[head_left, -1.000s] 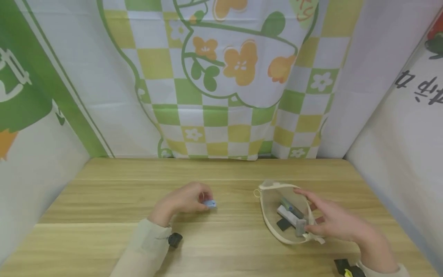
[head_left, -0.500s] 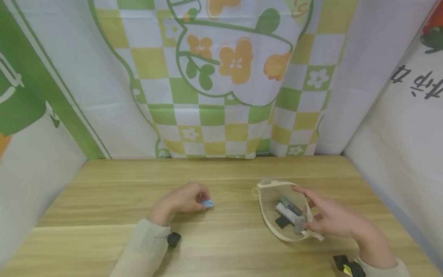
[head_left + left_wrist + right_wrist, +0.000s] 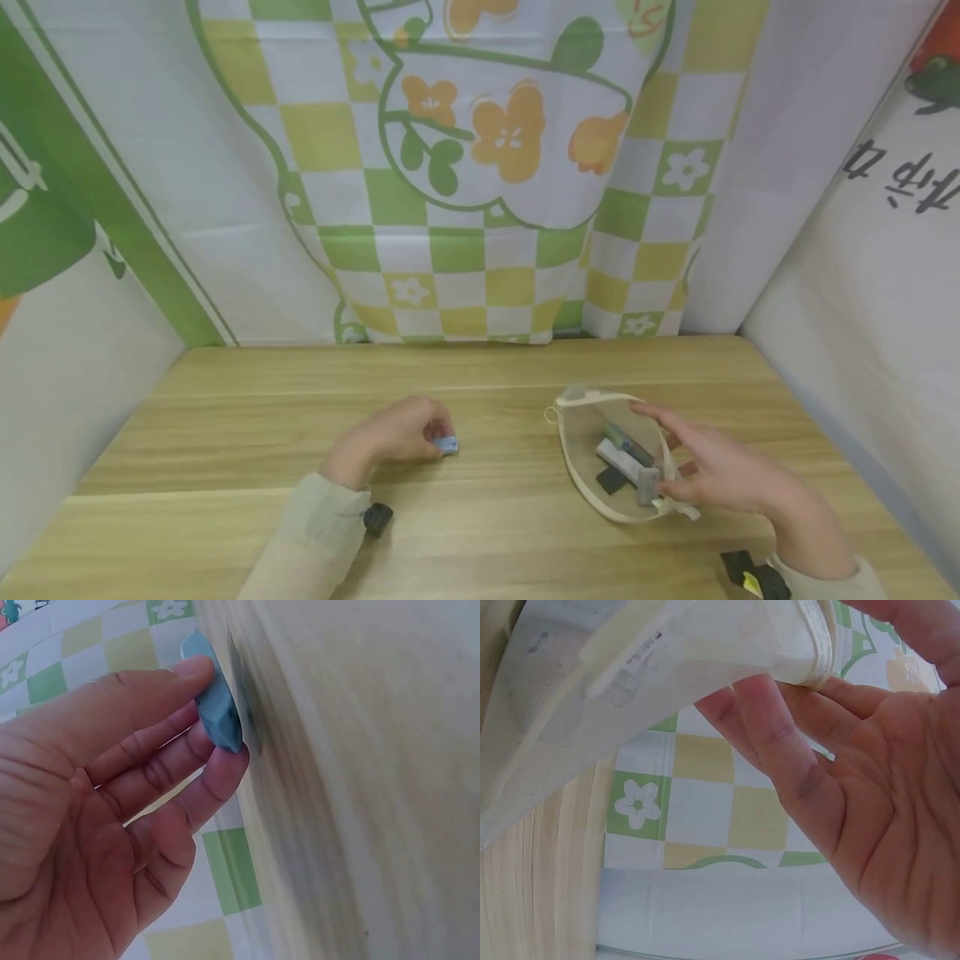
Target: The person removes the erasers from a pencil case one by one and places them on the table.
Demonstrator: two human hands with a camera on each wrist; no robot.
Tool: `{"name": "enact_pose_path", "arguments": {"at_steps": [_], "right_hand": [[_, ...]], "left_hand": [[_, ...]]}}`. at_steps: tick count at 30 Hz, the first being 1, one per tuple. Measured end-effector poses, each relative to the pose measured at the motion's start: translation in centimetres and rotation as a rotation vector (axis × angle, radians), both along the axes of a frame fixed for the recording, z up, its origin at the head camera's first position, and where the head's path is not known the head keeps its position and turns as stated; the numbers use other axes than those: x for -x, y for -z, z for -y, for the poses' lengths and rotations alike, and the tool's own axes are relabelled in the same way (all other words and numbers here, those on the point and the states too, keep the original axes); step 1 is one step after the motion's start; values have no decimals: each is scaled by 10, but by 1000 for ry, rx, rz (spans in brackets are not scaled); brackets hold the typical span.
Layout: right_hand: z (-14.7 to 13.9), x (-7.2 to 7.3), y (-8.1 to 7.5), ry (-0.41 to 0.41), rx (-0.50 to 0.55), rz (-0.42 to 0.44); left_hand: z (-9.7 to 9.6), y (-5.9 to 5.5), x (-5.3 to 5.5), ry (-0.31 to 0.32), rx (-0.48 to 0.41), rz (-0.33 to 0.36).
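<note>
My left hand (image 3: pixel 397 429) pinches a small light-blue block (image 3: pixel 217 701) with faceted ends, like an eraser, between thumb and fingertips. In the left wrist view it is close over the wooden table (image 3: pixel 360 787). To the right, a translucent zip pouch (image 3: pixel 581 442) with a cream zipper edge faces up with its mouth wide. My right hand (image 3: pixel 731 471) holds the pouch's right side at the rim, its fingers spread along the edge. Inside the pouch lie a white bar (image 3: pixel 618 454), a dark green stick (image 3: pixel 630 442), a grey block (image 3: pixel 647 486) and a black flat piece (image 3: pixel 611 479).
A ring-shaped zipper pull (image 3: pixel 552 414) hangs at the pouch's left corner. Behind the table's far edge hangs a checked, flowered curtain (image 3: pixel 465 250). White printed walls stand at the left and right. A strapped black device (image 3: pixel 377 520) sits at the left sleeve.
The head view has shifted slightly. The light-blue block sits a little lower and more level in my left hand. My right hand keeps its place at the pouch.
</note>
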State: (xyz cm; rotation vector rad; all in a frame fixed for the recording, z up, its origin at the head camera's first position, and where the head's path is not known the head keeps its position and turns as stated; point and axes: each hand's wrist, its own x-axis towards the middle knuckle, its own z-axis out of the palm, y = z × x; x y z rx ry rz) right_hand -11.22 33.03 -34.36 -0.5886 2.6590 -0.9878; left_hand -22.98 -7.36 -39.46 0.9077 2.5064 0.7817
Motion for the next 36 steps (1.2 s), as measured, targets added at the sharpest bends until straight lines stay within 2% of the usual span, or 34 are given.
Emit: {"name": "enact_pose_path", "arguments": {"at_steps": [5, 16, 29, 36], "right_hand": [[-1, 0, 0, -3, 8, 6], [1, 0, -4, 2, 5, 18], [-2, 0, -4, 25, -24, 35], [-2, 0, -3, 8, -38, -8]], "left_hand": [[-3, 1, 2, 21, 4, -14], [-5, -2, 3, 7, 29, -12], [-6, 0, 4, 10, 62, -10], [-6, -2, 4, 14, 78, -26]]}}
